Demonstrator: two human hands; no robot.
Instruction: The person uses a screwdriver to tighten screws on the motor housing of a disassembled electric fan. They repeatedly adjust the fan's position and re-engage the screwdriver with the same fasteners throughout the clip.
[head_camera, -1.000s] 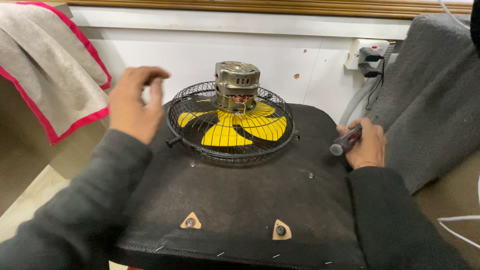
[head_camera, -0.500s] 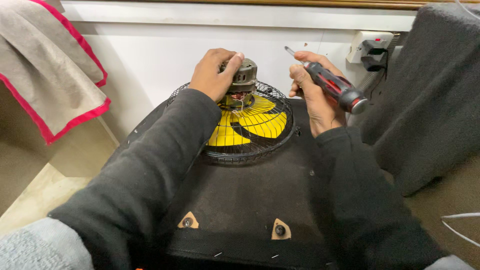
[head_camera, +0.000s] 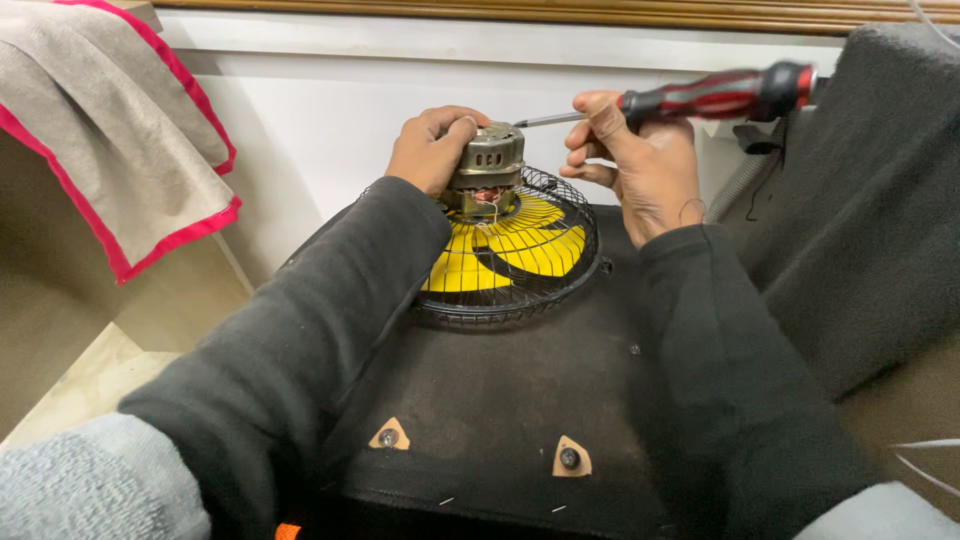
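Left hand clasps the motor atop the yellow-bladed fan, far-centre on the black pad; right hand grips the screwdriver, shaft lying horizontal, tip pointing left, just right of the motor top.

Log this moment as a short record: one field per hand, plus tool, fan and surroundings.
left hand: left hand grips the metal motor on top of the fan
right hand: right hand holds the screwdriver
tool: red and black handle, shaft tip pointing at the motor's top
fan: yellow blades inside a black wire cage, lying on a black felt-covered box
surroundings: grey cloth with red edge at left; white wall behind
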